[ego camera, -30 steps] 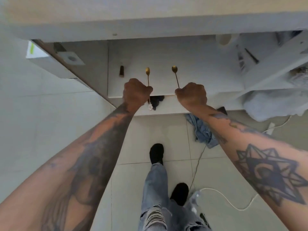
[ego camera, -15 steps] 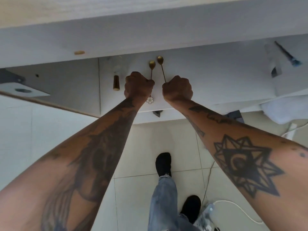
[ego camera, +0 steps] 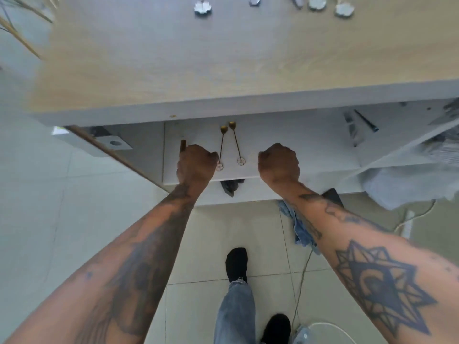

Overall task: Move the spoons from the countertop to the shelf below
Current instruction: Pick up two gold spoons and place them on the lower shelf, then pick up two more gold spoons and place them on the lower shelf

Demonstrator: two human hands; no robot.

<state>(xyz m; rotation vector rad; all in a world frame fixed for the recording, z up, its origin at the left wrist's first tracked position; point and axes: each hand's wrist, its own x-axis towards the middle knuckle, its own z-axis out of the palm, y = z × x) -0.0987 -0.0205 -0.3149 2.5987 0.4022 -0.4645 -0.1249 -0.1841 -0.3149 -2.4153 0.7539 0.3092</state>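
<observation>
Two slim gold spoons with flower-shaped handle ends lie side by side on the white shelf (ego camera: 310, 147) under the countertop: the left spoon (ego camera: 221, 147) and the right spoon (ego camera: 236, 144). My left hand (ego camera: 196, 162) is a closed fist just left of the left spoon, its knuckles touching or nearly touching the handle. My right hand (ego camera: 278, 162) is a closed fist to the right of both spoons, apart from them. More spoons' flower ends (ego camera: 202, 7) (ego camera: 344, 8) show at the far edge of the wooden countertop (ego camera: 223, 58).
A small gold piece (ego camera: 183, 145) stands on the shelf behind my left hand. Dark tools (ego camera: 365, 120) lie further right on the shelf. Below are tiled floor, my legs, a blue cloth (ego camera: 300, 227), white cables and a grey bundle (ego camera: 409, 184).
Both spoons have been let go and now lie on the shelf. My hands have drawn apart sideways, the right one well clear. The view has tilted up, showing the countertop.
</observation>
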